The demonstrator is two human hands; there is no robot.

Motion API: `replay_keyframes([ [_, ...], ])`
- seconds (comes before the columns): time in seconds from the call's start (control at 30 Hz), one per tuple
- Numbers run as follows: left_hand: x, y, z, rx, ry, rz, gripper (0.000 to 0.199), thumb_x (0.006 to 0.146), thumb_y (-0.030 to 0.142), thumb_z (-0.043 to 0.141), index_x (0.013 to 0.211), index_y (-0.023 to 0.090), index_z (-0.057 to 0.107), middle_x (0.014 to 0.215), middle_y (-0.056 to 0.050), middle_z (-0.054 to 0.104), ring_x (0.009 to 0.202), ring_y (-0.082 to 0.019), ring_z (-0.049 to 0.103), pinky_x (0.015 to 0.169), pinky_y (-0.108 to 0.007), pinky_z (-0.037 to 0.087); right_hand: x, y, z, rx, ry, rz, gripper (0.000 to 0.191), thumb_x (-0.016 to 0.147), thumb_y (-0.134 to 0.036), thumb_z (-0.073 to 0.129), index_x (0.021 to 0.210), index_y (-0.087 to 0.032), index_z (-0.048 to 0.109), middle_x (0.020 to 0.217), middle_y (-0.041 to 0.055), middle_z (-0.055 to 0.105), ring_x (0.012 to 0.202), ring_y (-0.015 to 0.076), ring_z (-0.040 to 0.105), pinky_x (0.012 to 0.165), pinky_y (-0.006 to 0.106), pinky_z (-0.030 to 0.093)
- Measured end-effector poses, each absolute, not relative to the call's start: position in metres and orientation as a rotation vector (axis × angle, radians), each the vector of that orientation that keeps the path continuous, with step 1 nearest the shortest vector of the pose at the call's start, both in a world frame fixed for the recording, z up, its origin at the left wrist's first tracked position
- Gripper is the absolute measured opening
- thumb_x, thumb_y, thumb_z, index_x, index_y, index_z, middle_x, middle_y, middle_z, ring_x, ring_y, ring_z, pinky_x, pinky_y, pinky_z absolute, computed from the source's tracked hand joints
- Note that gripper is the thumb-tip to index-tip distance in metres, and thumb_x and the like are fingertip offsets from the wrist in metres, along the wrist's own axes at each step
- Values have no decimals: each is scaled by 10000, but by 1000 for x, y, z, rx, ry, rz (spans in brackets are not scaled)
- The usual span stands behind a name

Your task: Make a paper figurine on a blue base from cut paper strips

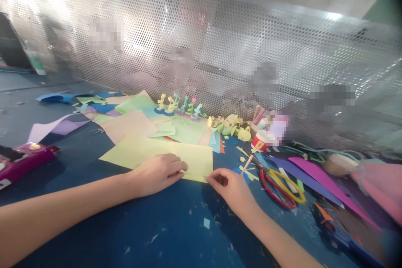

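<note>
Tub [260,141] sits near scissors [264,168], contents hidden; right grip [207,179] pinches yellow paper [166,150], left grip [184,171] rests on it, closure unclear.

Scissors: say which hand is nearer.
Right. The right hand is left of the scissors, pinching the yellow paper; the left hand lies farther left, on the paper.

My left hand [161,172] and right hand [230,185] are bare. Beyond my left wrist [133,183], my left forearm [73,205] is bare too, slim beside it and broader farther away; my right forearm [271,232] is also uncovered.
</note>
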State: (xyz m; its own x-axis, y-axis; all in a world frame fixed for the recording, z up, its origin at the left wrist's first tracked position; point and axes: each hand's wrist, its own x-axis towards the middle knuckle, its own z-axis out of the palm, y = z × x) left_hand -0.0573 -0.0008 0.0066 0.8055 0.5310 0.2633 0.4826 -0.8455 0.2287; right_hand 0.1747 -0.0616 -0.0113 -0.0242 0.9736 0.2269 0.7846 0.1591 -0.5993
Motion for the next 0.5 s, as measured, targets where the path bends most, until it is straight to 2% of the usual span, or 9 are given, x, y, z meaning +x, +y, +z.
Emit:
replay_keyframes([
  [0.5,-62,6,13,2788,753,455,202,877,252,390,961,231,573,819,-32,610,781,-164,568,689,-246,413,170,-61,-5,-1728,-1842,430,161,759,-337,584,678,-207,631,620,4,615,566,153,555,513,241,409],
])
